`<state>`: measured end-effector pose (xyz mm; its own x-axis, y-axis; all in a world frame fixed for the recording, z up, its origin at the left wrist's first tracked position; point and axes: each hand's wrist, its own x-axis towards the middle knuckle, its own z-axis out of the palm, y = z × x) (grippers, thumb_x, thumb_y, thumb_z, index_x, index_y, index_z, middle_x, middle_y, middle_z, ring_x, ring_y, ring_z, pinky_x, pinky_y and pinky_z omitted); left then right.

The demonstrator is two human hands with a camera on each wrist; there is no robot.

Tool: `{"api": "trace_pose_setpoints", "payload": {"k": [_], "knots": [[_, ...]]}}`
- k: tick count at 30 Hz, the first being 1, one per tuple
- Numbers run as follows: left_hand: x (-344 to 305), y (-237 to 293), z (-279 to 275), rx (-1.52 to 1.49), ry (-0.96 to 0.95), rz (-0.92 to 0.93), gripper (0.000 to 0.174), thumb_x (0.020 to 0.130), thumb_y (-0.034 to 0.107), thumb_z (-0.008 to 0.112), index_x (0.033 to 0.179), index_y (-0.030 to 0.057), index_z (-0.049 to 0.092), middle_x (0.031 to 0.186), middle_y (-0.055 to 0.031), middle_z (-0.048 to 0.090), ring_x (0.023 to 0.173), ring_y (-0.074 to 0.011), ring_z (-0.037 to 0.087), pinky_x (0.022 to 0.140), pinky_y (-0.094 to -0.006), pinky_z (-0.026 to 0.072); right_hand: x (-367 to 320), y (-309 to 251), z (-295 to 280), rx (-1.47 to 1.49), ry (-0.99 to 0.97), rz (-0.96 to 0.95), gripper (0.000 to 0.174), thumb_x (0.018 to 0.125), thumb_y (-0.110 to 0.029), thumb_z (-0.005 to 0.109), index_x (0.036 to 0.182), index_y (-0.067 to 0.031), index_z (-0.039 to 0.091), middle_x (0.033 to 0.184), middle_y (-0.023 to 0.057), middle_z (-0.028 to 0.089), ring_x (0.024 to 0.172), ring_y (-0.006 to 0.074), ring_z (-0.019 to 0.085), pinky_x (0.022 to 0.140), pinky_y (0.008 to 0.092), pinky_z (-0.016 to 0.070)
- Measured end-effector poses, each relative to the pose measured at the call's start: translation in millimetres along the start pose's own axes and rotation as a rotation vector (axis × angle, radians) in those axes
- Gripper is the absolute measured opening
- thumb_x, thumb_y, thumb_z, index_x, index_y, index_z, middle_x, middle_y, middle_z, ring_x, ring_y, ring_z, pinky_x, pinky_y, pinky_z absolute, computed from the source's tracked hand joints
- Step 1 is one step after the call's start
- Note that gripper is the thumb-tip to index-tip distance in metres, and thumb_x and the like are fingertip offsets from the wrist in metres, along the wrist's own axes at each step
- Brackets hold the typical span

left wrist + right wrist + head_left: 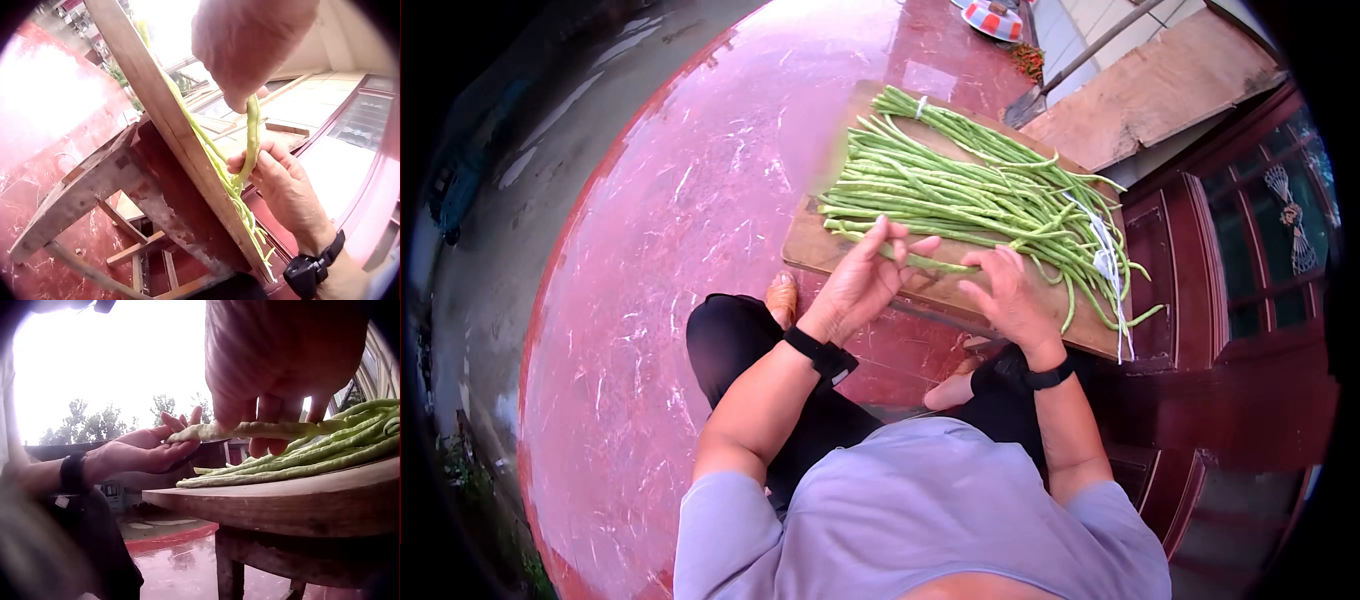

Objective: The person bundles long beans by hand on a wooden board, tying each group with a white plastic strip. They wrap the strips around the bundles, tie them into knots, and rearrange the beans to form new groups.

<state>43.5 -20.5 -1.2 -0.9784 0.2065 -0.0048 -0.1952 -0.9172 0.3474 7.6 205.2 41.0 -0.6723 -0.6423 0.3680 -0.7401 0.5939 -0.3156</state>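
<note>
A single long green bean [940, 264] stretches between my two hands above the near edge of a wooden board. My left hand [862, 278] pinches its left end, palm turned up in the right wrist view. Farther along, the fingers and thumb of my right hand [1012, 298] grip the same bean; the left wrist view shows it bending slightly there. Just beyond both hands, a loose pile of long beans [960, 190] covers much of the board [920, 288]. Behind the pile lies a bunch [970, 130] bound with a white tie [921, 107].
White strips [1106, 255] lie across the pile's right end. The board rests on a worn wooden stand [181, 206]. Close on the right is a dark red door [1165, 270], with a plywood sheet [1150, 90] and a shovel [1025, 105] beyond. My knees are below the board.
</note>
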Motion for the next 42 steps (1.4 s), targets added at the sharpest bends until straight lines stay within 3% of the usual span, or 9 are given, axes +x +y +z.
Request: {"api": "trace_pose_setpoints", "payload": {"k": [9,15,19,23,31,33,37,40,42], "knots": [[-7,23,21,0.066,-0.511,0.152,0.042,0.106,0.04,0.029,0.099,0.0097,0.058,0.057,0.0018,0.042,0.088,-0.0237,0.062,0.106,-0.0456,0.0397,18,89,-39,-0.259,0.111,0.12,0.014,0.076,-0.007,0.071,0.088,-0.0105,0.065,0.088,0.0051,0.066,0.096,0.0274,0.059,0.09,0.0425,0.0406],[7,52,-4,-0.36,-0.282,0.3,0.04,0.105,0.037,0.036,0.112,0.005,0.058,0.068,0.0024,0.046,0.076,-0.016,0.056,0.094,-0.0385,0.0499,31,45,-89,0.034,0.524,0.018,0.019,0.077,-0.007,0.072,0.095,-0.0097,0.068,0.088,0.0061,0.067,0.083,0.0262,0.062,0.074,0.0351,0.0471],[19,48,-41,-0.336,-0.024,0.276,0.037,0.104,0.035,0.043,0.121,0.0035,0.053,0.077,0.0018,0.056,0.073,-0.013,0.059,0.081,-0.0357,0.0556,31,-15,-132,-0.394,0.417,-0.133,0.021,0.075,-0.009,0.074,0.095,-0.0107,0.068,0.084,0.0041,0.065,0.08,0.0237,0.061,0.064,0.0335,0.0485],[22,27,-51,-0.285,0.093,0.15,0.039,0.102,0.037,0.045,0.121,0.0036,0.053,0.099,-0.0085,0.066,0.089,-0.022,0.066,0.092,-0.0433,0.0548,15,12,-142,-0.557,0.151,0.085,0.026,0.073,-0.012,0.076,0.097,-0.0133,0.068,0.084,0.0032,0.064,0.082,0.0247,0.059,0.067,0.0368,0.0483],[15,17,-11,-0.203,0.377,0.165,0.034,0.103,0.034,0.044,0.114,0.003,0.054,0.095,-0.0117,0.065,0.103,-0.0306,0.062,0.1,-0.0513,0.0483,-21,87,-97,-0.505,-0.161,0.312,0.042,0.069,-0.017,0.078,0.109,-0.0131,0.066,0.094,0.0068,0.066,0.093,0.0284,0.059,0.081,0.041,0.0451],[20,19,-40,-0.321,0.222,0.176,0.032,0.104,0.033,0.043,0.106,0.003,0.054,0.074,-0.0069,0.057,0.077,-0.0235,0.062,0.095,-0.0479,0.0512,-15,90,-94,-0.524,-0.098,0.233,0.04,0.074,-0.015,0.075,0.112,-0.0099,0.065,0.1,0.0095,0.065,0.096,0.0302,0.059,0.085,0.0415,0.0451],[27,29,-40,-0.2,0.313,0.241,0.031,0.103,0.033,0.045,0.104,0.0038,0.054,0.072,-0.0047,0.052,0.072,-0.021,0.057,0.092,-0.0457,0.0523,-8,48,-86,-0.228,0.09,0.042,0.028,0.081,-0.01,0.069,0.108,-0.0041,0.064,0.102,0.0125,0.064,0.091,0.0283,0.062,0.081,0.0361,0.0483],[25,33,-35,-0.036,0.157,0.228,0.027,0.102,0.028,0.048,0.113,0.0045,0.055,0.082,-0.0067,0.061,0.081,-0.0238,0.062,0.092,-0.0452,0.0523,-34,-5,-67,0.703,-0.481,0.589,0.02,0.093,-0.017,0.059,0.101,0.0015,0.065,0.087,0.0009,0.066,0.075,0.0111,0.061,0.068,0.0265,0.0503],[27,35,-41,0.018,-0.028,0.165,0.029,0.101,0.027,0.05,0.121,0.006,0.055,0.095,-0.01,0.068,0.092,-0.0279,0.066,0.092,-0.0457,0.0521,-55,-29,-39,0.718,-0.911,0.385,0.024,0.092,-0.021,0.059,0.102,-0.0002,0.066,0.088,0.0072,0.069,0.076,0.0191,0.065,0.069,0.0308,0.0519]]}}
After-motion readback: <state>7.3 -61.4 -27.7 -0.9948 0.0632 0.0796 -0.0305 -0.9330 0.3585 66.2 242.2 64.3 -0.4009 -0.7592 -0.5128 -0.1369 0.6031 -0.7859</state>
